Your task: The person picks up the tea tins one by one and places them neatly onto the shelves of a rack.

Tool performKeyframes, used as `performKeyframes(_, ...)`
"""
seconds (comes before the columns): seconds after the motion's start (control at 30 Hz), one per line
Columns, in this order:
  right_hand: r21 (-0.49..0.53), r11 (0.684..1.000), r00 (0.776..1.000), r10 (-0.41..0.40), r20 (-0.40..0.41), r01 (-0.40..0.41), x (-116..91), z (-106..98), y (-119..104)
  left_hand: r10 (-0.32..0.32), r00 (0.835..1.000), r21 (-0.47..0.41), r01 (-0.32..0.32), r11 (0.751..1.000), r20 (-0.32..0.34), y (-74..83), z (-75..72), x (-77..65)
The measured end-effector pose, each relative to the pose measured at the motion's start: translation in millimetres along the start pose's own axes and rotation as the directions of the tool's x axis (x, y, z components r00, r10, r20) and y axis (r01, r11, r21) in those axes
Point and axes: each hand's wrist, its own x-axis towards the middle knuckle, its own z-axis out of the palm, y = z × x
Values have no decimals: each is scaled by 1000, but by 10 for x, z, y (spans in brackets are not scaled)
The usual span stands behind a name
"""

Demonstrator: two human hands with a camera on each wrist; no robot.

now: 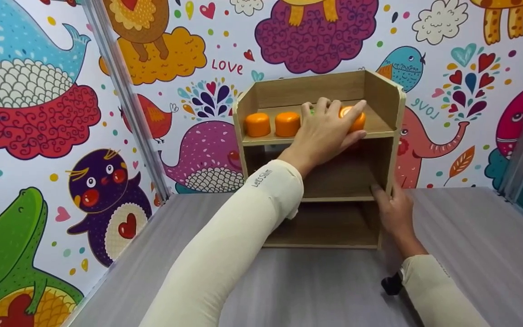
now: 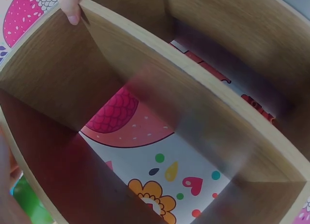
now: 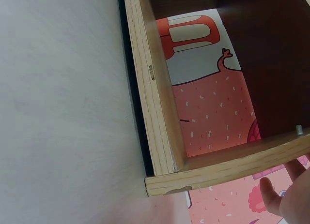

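A small wooden shelf unit stands on the table against the patterned wall. On its top tier are two rounded orange cylinders, side by side at the left. My left hand reaches over the top tier; its thumb and index finger pinch another orange cylinder with a pale mark on top. A green thing shows between the fingers, mostly hidden; the left wrist view also has something green beside the hand. My right hand grips the unit's right side panel, thumb on the front edge, fingers on the outer side.
Below the top tier are two compartments, partly open at the back. The grey table extends to both sides. Printed wall panels close off the back and left, with metal corner posts. A black device sits by the right wrist.
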Motion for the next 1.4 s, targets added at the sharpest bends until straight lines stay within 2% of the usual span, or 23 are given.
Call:
performKeyframes(0.5,-12,1000,1000,-1,-4,1,6,26,-19,-87,996,31,87,996,-2,17,30,38)
performKeyframes(1.4,-5,1000,1000,19,-22,-19,9,18,-10,-135,991,42,134,990,5,83,99,25)
